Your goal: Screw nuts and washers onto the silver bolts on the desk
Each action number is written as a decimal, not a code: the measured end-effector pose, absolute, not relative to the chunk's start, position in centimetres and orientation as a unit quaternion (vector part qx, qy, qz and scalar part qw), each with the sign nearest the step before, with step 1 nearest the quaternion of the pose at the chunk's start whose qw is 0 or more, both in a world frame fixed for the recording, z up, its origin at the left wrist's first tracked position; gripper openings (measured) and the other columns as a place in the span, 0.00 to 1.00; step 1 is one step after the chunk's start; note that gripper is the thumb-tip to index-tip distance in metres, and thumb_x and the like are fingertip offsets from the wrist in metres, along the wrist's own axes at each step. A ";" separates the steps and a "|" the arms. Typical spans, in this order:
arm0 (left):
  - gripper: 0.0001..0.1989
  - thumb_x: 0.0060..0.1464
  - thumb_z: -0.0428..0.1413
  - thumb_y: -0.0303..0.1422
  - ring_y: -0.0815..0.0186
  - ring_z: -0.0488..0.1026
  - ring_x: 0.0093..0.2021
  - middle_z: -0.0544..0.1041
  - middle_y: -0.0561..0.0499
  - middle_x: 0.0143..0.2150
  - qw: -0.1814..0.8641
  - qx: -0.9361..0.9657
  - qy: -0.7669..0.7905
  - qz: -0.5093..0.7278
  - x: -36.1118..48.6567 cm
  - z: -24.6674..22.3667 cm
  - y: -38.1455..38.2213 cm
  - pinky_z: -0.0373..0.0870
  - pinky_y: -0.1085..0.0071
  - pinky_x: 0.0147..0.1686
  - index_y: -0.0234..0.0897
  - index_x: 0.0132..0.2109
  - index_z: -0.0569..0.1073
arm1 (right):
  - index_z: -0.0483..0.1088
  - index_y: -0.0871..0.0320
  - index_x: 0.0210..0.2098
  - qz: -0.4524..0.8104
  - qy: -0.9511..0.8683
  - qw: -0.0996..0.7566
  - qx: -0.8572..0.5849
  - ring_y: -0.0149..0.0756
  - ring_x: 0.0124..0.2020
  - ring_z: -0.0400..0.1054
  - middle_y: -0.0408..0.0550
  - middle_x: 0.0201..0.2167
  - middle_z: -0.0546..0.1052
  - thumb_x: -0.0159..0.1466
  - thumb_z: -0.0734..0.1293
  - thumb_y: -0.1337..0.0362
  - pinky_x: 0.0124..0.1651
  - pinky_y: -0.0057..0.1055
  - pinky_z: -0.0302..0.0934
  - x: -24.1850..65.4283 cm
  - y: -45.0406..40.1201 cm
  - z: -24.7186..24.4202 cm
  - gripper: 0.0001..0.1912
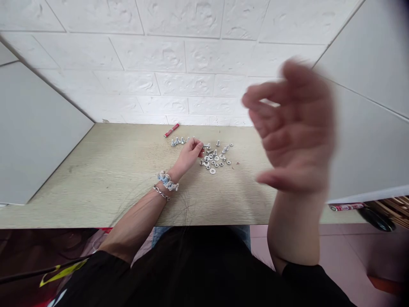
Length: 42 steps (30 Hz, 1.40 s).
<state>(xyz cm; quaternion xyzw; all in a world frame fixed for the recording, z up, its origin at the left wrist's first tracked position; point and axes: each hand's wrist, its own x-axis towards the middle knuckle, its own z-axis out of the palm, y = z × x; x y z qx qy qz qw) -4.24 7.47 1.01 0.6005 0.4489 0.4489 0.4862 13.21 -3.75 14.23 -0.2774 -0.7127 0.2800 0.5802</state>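
Note:
My left hand (pixel 189 156) is low over the wooden table (pixel 128 170), its fingers pinched round a small metal bolt at the left side of a pile. The pile holds several bolts (pixel 218 143), nuts (pixel 221 164) and flat washers (pixel 212 171). Left of the hand, several bolts (pixel 177 140) stand in a short row, partly hidden behind it. My right hand (pixel 294 128) is raised high at the right, close to the camera, blurred, with its palm showing and thumb apart from the fingers. Nothing is visible in it.
A red tube (pixel 171 130) lies on the table near the white brick wall (pixel 169 55). White panels (pixel 38 136) flank the table on both sides. At the right edge are another red tube (pixel 347 207), a dark object (pixel 377 218) and a wicker item (pixel 396 209).

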 end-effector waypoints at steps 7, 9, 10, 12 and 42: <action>0.07 0.59 0.49 0.29 0.73 0.65 0.24 0.67 0.56 0.24 0.527 0.575 0.421 0.463 -4.3 1.2 7.3 0.64 0.76 0.28 0.36 0.31 0.63 | 0.57 0.54 0.58 0.365 -0.692 0.452 -0.429 0.47 0.61 0.55 0.53 0.57 0.64 0.48 0.74 0.59 0.64 0.47 0.49 12.8 5.1 4.3 0.40; 0.07 0.59 0.49 0.29 0.73 0.66 0.24 0.68 0.56 0.25 0.537 0.570 0.415 0.463 -4.3 1.2 7.3 0.64 0.76 0.28 0.36 0.31 0.63 | 0.57 0.54 0.58 0.384 -0.682 0.427 -0.453 0.47 0.61 0.55 0.54 0.56 0.65 0.48 0.74 0.58 0.63 0.49 0.49 12.9 5.8 2.6 0.41; 0.07 0.59 0.49 0.30 0.73 0.66 0.24 0.68 0.56 0.25 0.537 0.570 0.414 0.465 -4.3 1.2 7.3 0.63 0.76 0.28 0.36 0.31 0.63 | 0.57 0.54 0.58 0.387 -0.680 0.429 -0.452 0.47 0.61 0.55 0.54 0.56 0.65 0.47 0.74 0.58 0.63 0.48 0.49 12.9 5.9 2.2 0.41; 0.07 0.58 0.50 0.30 0.73 0.66 0.24 0.68 0.56 0.25 0.535 0.571 0.408 0.470 -4.3 1.1 7.3 0.63 0.76 0.28 0.36 0.31 0.63 | 0.58 0.53 0.57 0.395 -0.676 0.438 -0.442 0.45 0.61 0.56 0.53 0.55 0.66 0.47 0.74 0.57 0.63 0.46 0.50 12.6 5.8 1.9 0.41; 0.08 0.55 0.54 0.31 0.74 0.66 0.24 0.68 0.56 0.24 0.530 0.579 0.373 0.495 -4.2 0.9 7.2 0.64 0.77 0.27 0.34 0.30 0.65 | 0.57 0.53 0.43 0.429 -0.606 0.474 -0.473 0.26 0.25 0.61 0.41 0.36 0.68 0.57 0.62 0.62 0.30 0.27 0.56 9.8 5.3 0.8 0.15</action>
